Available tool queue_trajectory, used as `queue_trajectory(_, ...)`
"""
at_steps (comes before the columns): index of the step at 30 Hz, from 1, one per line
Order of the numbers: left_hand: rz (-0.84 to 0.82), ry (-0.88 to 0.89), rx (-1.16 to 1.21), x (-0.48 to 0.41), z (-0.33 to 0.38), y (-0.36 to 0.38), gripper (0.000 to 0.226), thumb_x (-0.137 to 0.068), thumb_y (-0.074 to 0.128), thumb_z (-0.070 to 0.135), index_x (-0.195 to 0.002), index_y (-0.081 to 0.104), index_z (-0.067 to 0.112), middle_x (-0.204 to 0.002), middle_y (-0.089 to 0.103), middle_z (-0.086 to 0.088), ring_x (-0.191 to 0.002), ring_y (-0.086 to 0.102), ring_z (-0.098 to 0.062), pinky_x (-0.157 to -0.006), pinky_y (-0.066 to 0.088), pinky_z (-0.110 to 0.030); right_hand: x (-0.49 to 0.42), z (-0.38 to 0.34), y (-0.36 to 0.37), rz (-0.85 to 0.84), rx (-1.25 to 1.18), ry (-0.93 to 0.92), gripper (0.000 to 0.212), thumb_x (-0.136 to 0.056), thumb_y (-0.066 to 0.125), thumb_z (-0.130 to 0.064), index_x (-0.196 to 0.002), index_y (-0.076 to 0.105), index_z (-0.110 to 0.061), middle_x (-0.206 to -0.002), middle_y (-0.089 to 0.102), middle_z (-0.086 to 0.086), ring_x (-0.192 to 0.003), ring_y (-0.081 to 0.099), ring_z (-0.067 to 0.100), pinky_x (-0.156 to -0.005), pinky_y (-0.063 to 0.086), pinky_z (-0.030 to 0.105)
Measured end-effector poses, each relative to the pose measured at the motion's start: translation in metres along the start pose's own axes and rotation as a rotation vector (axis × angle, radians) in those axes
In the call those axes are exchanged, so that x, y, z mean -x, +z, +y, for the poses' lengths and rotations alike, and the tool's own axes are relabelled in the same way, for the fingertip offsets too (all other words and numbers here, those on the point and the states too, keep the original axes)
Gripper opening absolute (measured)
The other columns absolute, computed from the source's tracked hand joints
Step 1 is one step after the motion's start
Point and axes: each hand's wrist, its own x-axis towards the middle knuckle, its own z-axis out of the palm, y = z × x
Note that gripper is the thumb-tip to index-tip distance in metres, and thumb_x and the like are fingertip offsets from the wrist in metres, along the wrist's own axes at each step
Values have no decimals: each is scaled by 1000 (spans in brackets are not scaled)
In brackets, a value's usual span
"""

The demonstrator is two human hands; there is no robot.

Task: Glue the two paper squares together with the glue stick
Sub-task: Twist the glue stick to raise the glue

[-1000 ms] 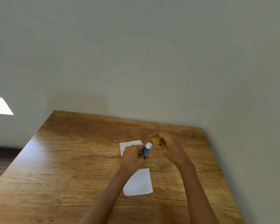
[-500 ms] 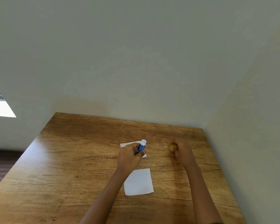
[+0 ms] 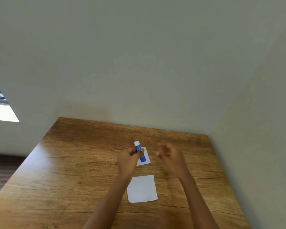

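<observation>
My left hand (image 3: pixel 127 160) grips a blue glue stick (image 3: pixel 142 157) around its middle. The stick's uncapped white end points up and away from me. Under that hand lies the far white paper square (image 3: pixel 147 160), mostly covered. The near white paper square (image 3: pixel 142 188) lies flat between my forearms. My right hand (image 3: pixel 171 160) hovers to the right of the stick, blurred by motion, fingers loosely curled with nothing visible in them. The yellow cap is out of sight.
The wooden table (image 3: pixel 73 162) stands in a corner, with walls along its far and right edges. Its left edge drops to a dark floor (image 3: pixel 2 171).
My right hand carried the yellow cap to the right, down to the table, then came back toward the stick without it. My left hand tilted the stick more upright.
</observation>
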Motion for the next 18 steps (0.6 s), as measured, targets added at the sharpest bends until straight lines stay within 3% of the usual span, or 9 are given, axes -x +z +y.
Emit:
queue_trajectory(4, 12, -160, 216, -1, 11, 1, 14, -82, 70, 21, -93, 71, 12, -83, 67, 5, -78, 55, -1, -60, 36, -18, 7, -22, 29, -170, -104, 39, 35, -81, 71, -29, -114, 60, -22, -95, 67, -8, -84, 63, 1, -63, 49, 8)
queue_trajectory(7, 36, -172, 276, -1, 16, 0, 12, -80, 71, 22, -90, 71, 14, -84, 71, 1, -80, 61, -4, -63, 41, -18, 6, -25, 43, -151, -148, 94, 36, -76, 76, -26, -109, 61, -20, -82, 68, -6, -78, 66, 7, -70, 54, 20)
queue_trajectory(11, 93, -162, 301, -3, 19, -3, 8, -79, 72, 19, -73, 68, 21, -77, 69, 2, -76, 62, -8, -69, 49, -22, 4, -26, 51, -24, -203, 116, 23, -77, 76, -19, -97, 66, -14, -76, 70, 1, -77, 69, 16, -76, 58, 33)
queue_trajectory(15, 90, -132, 276, -1, 21, -3, 8, -78, 73, 15, -72, 70, 18, -73, 69, 1, -70, 60, -11, -71, 50, -29, 5, -28, 49, -39, -191, 83, 14, -85, 66, -13, -99, 67, -11, -78, 70, 4, -75, 68, 16, -74, 57, 30)
queue_trajectory(18, 74, -113, 272, 0, 22, -4, 2, -78, 73, 13, -80, 73, 13, -72, 70, 0, -66, 58, -8, -69, 49, -26, 7, -29, 45, -141, -207, 120, 16, -95, 52, -16, -97, 67, -12, -75, 67, 0, -68, 64, 9, -64, 52, 18)
